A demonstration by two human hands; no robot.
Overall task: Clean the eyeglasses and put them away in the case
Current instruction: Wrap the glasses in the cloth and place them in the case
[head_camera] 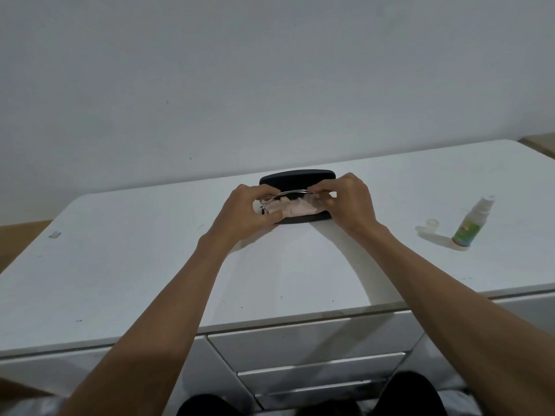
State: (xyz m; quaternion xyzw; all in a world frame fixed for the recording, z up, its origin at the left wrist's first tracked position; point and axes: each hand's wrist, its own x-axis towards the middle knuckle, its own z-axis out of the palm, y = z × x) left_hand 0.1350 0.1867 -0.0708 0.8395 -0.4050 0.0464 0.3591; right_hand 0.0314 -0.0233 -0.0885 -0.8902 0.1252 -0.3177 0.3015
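Note:
A black glasses case (297, 178) stands open at the back middle of the white tabletop (150, 265), its lid raised toward the wall. Thin metal-framed eyeglasses (285, 194) are held over the case's lower half, with a pale pink cloth (292, 207) bunched under them. My left hand (246, 211) grips the left end of the glasses and the cloth. My right hand (350, 202) pinches the right end of the frame. The fingers hide the lenses and most of the case's inside.
A small spray bottle (470, 228) with a green label stands at the right, uncapped, with its clear cap (431, 225) beside it. A small clear item (55, 234) lies at the far left. Drawers with metal handles (321, 367) sit below the tabletop's front edge.

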